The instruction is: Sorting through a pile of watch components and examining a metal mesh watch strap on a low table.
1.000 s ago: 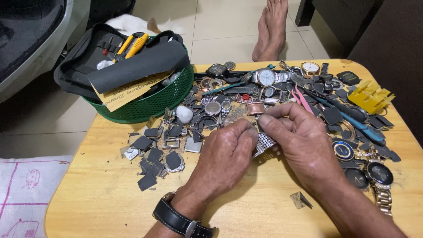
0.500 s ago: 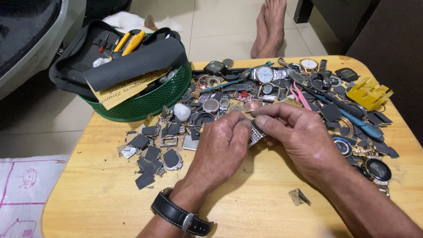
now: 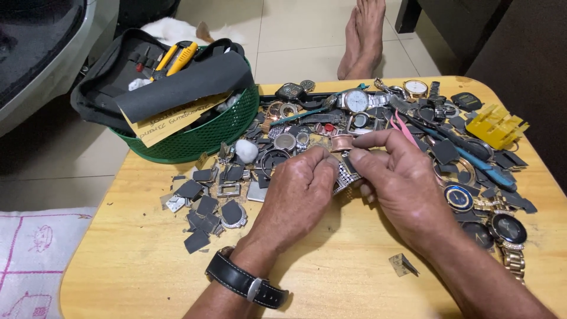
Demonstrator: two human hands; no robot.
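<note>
I log: left hand (image 3: pixel 298 192) and right hand (image 3: pixel 401 177), fingers (image 3: pixel 366 158) pinching one silver mesh watch band (image 3: pixel 344 182); watch parts (image 3: pixel 295 142) just beyond.

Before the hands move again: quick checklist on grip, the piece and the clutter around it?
1. Left hand and right hand both on the metal watch band: ok.
2. Band over the wooden table, not past its edge: ok.
3. How firmly the fingers pinch: cannot tell.
4. Space around hands: not ok, loose watch parts crowd close.
5. Green basket apart from both hands: ok.
6. Pink tweezers within right hand's reach: ok.
</note>
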